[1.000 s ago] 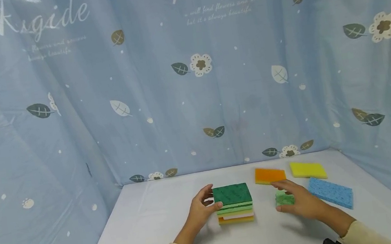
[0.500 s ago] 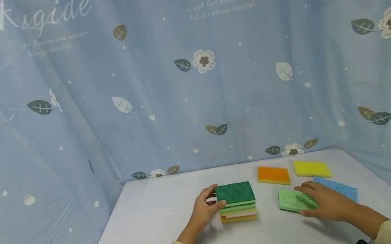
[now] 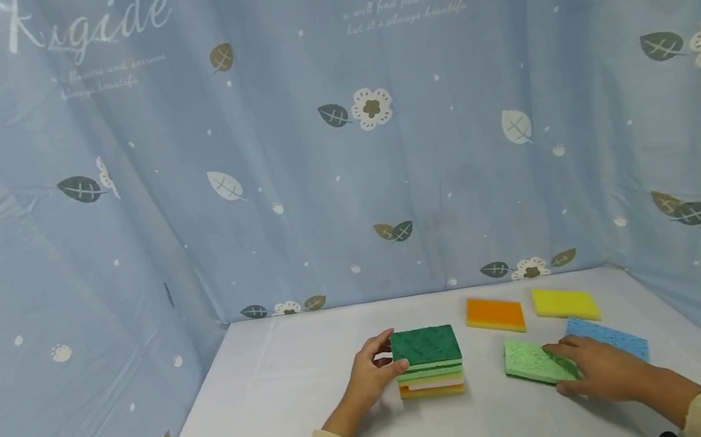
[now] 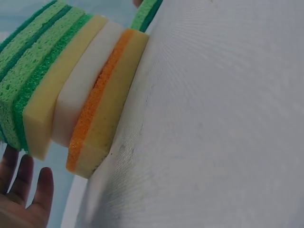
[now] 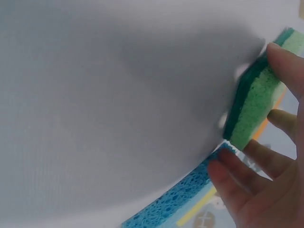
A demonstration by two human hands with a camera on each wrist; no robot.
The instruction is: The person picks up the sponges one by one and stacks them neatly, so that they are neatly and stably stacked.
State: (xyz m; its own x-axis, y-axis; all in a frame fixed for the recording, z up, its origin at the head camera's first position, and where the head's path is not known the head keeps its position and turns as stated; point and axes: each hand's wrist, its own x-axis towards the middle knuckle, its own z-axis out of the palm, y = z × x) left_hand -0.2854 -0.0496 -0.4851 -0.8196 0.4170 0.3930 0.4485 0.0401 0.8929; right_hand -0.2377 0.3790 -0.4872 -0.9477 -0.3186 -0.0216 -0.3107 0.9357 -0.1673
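A stack of sponges [image 3: 426, 346], with a dark green scouring face on top, stands mid-table. In the left wrist view its layers run green, yellow, white and orange-yellow. My left hand [image 3: 366, 377] is at the stack's left side, thumb by the near corner and fingers toward the back. The left wrist view shows those fingers [image 4: 45, 187] fairly straight along the upper sponges. To the right, my right hand [image 3: 609, 367] holds a light green sponge [image 3: 530, 359] with a dark green underside, thumb and fingers at opposite edges. Its other fingers are close to a blue sponge [image 5: 175, 199].
An orange sponge [image 3: 495, 315] and a yellow sponge [image 3: 565, 303] lie flat at the back right of the white table [image 3: 280, 390]. A light blue printed curtain [image 3: 300, 240] encloses the table behind and at the sides.
My right hand has moved right across the light green sponge to its right end, uncovering its left part and now covering some of the blue sponge. My left hand stays by the stack.
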